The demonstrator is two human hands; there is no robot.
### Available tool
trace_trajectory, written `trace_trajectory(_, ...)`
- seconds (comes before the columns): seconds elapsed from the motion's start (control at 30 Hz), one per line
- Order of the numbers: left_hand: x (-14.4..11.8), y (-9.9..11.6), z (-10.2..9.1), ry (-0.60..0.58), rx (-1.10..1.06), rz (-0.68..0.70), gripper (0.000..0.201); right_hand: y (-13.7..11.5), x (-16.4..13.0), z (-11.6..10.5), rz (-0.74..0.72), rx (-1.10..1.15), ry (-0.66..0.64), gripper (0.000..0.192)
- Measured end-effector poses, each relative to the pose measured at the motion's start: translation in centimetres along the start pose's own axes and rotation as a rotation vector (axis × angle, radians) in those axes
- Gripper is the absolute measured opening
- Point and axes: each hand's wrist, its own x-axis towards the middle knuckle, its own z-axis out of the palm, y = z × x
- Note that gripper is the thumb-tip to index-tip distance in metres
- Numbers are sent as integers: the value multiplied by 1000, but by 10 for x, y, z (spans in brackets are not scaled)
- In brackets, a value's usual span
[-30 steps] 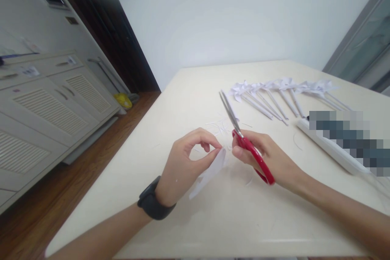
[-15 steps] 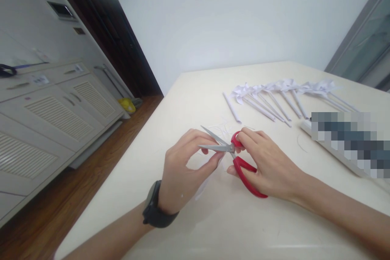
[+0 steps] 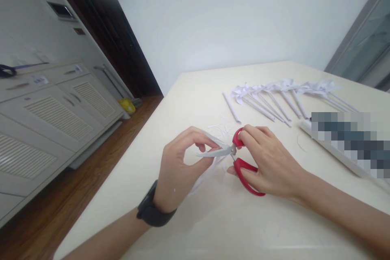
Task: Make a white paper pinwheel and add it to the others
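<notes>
My right hand [image 3: 258,158] grips red-handled scissors [image 3: 248,176], fingers and thumb through the loops. Their blades point left and stand apart. My left hand [image 3: 183,162], with a black watch [image 3: 155,211] on the wrist, is closed in a pinch right at the blades. A thin white paper strip [image 3: 210,170] trails down from its fingertips; the pinched end is partly hidden behind the blades and fingers. Just beyond the hands, thin white paper scraps [image 3: 221,130] lie on the table.
Several white paper pinwheels [image 3: 286,85] on rolled paper sticks lie in a row at the back right of the white table [image 3: 189,93]. A single rolled paper tube [image 3: 231,107] lies left of them. A white box-like object [image 3: 332,148], partly blurred out, is at right.
My left hand has shifted slightly left and down, and more of the paper strip shows. The scissor blades have tilted a little; the right hand has barely moved.
</notes>
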Motion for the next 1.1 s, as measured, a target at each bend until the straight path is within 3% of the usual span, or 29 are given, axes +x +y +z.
trace_trajectory(0.33, 0, -2, -3, -54, -90, -103, 15, -1, 0, -1, 3, 4, 15, 20)
trace_trajectory(1.1, 2, 3, -2, -81, -154, -158, 14, -2, 0, -1, -1, -57, 15, 20)
